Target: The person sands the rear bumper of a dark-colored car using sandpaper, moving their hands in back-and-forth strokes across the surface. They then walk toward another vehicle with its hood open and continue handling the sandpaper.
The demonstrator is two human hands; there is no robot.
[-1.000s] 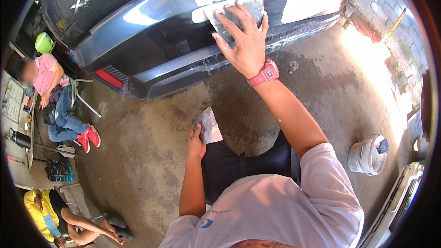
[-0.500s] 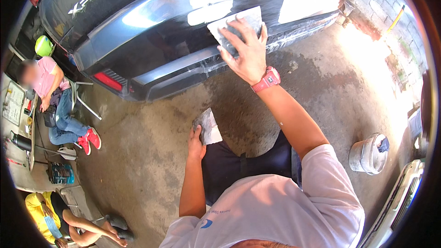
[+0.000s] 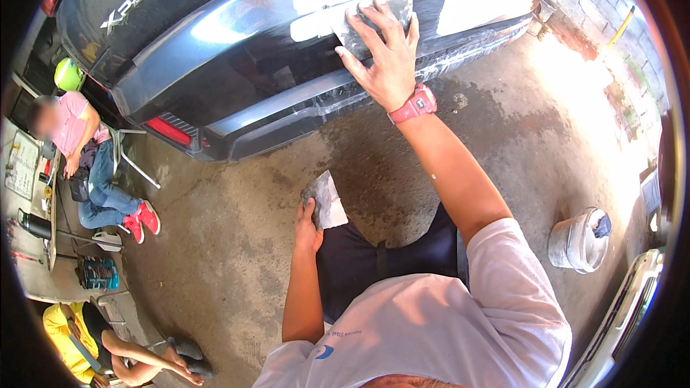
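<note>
Grey sheet (image 3: pixel 353 39) lies under the right hand (image 3: pixel 389 72), against the dark bumper (image 3: pixel 251 65), as far as my feed lets me judge contact. I read the spread fingers as a way of sharing pressure across the sheet, so that it follows the curved panel rather than buckling. That grip is apart, not wrapped round anything: the fingertips rest on the sheet's face, the thumb reaches toward its lower left edge, and the upper right corner shows past the fingers. I can't tell whether any edge is tucked between them.

On my left, the left hand (image 3: pixel 307 228) is clamped on a second sheet (image 3: pixel 330 205), thumb on top, its other fingers mostly hidden from me; it sits low by the dark trousers (image 3: pixel 341 269), probably to be out of the other arm's way. Relative to the right grip, the grey sheet is directly beneath the fingers and beyond the palm, well apart from the left hand.
</note>
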